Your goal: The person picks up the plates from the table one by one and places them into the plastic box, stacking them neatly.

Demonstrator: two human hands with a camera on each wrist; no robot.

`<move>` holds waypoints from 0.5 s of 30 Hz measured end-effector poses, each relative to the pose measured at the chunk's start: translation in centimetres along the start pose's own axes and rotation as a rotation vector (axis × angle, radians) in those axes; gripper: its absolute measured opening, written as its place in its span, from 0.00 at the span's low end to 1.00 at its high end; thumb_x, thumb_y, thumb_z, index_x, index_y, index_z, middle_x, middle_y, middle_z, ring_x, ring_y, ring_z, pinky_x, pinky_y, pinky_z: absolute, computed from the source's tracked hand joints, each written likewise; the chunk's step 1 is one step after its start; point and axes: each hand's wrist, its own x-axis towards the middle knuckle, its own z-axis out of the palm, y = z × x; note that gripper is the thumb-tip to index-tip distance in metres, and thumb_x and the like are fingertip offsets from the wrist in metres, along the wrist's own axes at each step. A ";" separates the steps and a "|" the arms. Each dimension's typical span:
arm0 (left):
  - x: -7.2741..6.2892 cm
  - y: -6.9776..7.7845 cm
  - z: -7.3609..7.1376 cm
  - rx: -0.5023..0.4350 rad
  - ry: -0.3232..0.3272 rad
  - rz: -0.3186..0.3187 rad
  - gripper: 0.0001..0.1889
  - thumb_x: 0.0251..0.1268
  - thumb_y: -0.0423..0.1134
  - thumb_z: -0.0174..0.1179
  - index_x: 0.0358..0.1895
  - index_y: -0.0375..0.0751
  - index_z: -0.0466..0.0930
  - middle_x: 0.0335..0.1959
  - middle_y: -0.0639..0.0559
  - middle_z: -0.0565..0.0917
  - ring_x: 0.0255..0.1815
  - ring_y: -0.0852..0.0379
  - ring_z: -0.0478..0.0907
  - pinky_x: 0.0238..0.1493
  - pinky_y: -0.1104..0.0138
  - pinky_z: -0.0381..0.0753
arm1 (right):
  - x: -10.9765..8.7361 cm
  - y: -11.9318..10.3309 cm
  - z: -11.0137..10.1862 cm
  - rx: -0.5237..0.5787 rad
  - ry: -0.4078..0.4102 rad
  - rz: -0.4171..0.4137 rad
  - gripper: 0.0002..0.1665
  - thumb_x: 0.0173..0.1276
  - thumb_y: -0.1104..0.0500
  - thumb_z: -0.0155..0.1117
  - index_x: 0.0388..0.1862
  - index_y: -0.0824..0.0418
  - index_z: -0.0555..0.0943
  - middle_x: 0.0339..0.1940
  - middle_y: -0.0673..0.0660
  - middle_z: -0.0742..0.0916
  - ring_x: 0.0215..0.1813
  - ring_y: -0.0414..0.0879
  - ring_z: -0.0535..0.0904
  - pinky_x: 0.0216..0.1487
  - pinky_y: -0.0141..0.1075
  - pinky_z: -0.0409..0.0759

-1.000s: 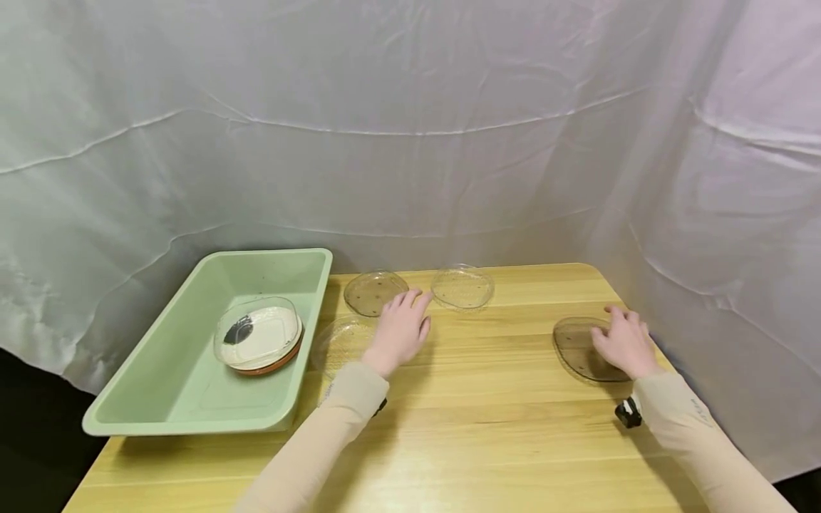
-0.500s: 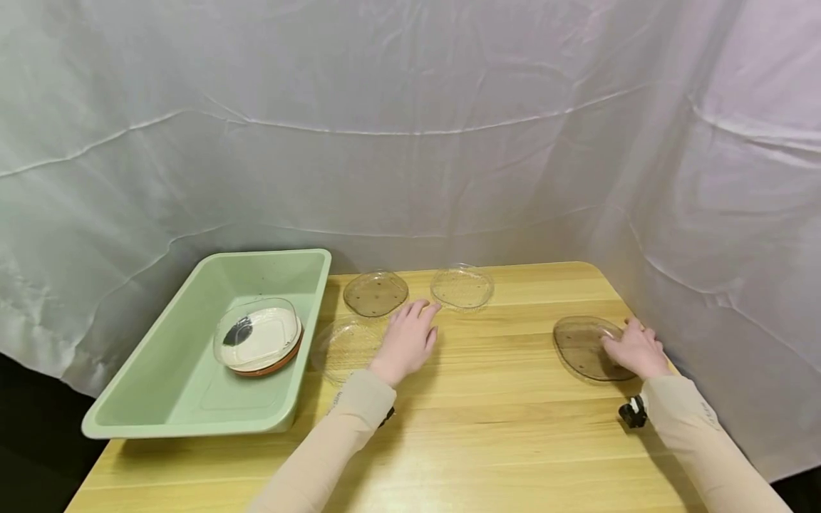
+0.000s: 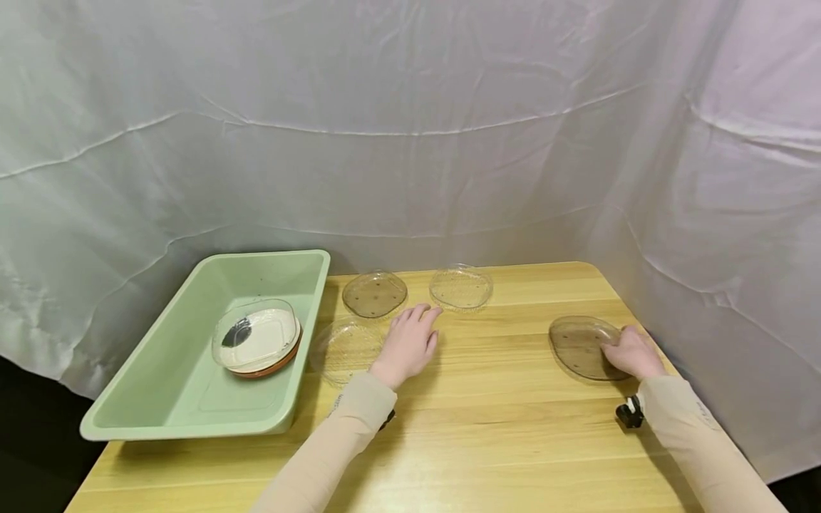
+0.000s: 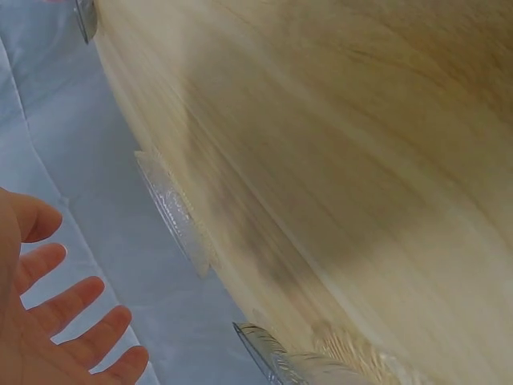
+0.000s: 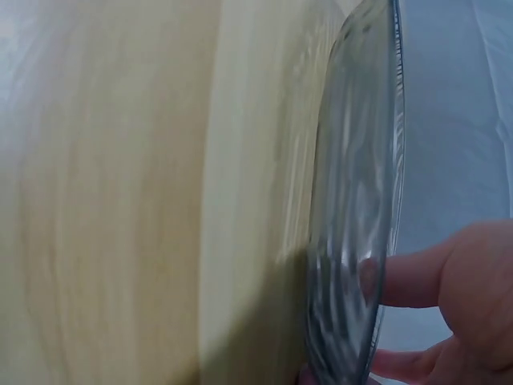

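Note:
At the right side of the table lies a brown-tinted glass plate (image 3: 580, 347). My right hand (image 3: 636, 354) pinches its right edge. In the right wrist view the thumb (image 5: 413, 279) reaches over the rim of the plate (image 5: 353, 176), with fingertips under the other side. My left hand (image 3: 407, 345) is held over the table with its fingers spread and nothing in them; the left wrist view shows the same hand (image 4: 56, 313) apart from the glassware. Nearest to it are a clear textured plate (image 3: 343, 349) and a second brown-tinted glass plate (image 3: 374, 294).
Another clear plate (image 3: 460, 287) lies at the table's back edge. A green plastic tub (image 3: 186, 429) stands on the left, holding a stack of plates (image 3: 266, 342) with a clear one on top. Grey cloth (image 3: 410, 178) hangs behind and at the right of the wooden table (image 3: 462, 442).
My right hand has shifted toward the brown plate's right edge and closed its fingers on it. My left hand has moved slightly right and toward me, away from the back brown plate.

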 end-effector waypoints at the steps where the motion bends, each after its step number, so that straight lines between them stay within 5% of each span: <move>1: 0.0 0.0 0.0 0.000 -0.002 -0.001 0.24 0.79 0.43 0.50 0.74 0.48 0.67 0.72 0.45 0.72 0.71 0.41 0.72 0.72 0.46 0.73 | 0.0 -0.1 0.0 0.007 -0.011 0.003 0.25 0.70 0.53 0.54 0.43 0.79 0.68 0.31 0.68 0.77 0.33 0.59 0.73 0.34 0.50 0.76; 9: -0.1 0.0 0.4 -0.005 -0.010 0.002 0.24 0.78 0.43 0.51 0.74 0.49 0.66 0.72 0.46 0.73 0.71 0.42 0.72 0.73 0.47 0.71 | 0.1 -0.8 0.4 -0.003 -0.038 0.004 0.19 0.70 0.58 0.51 0.44 0.77 0.70 0.35 0.70 0.78 0.36 0.61 0.75 0.38 0.52 0.77; 15: -0.2 0.0 0.5 -0.004 -0.003 0.000 0.24 0.78 0.43 0.50 0.74 0.50 0.66 0.71 0.46 0.73 0.70 0.43 0.73 0.72 0.48 0.72 | 0.1 -1.3 0.4 -0.023 -0.042 -0.001 0.24 0.64 0.63 0.51 0.53 0.82 0.68 0.45 0.78 0.78 0.44 0.67 0.76 0.48 0.61 0.77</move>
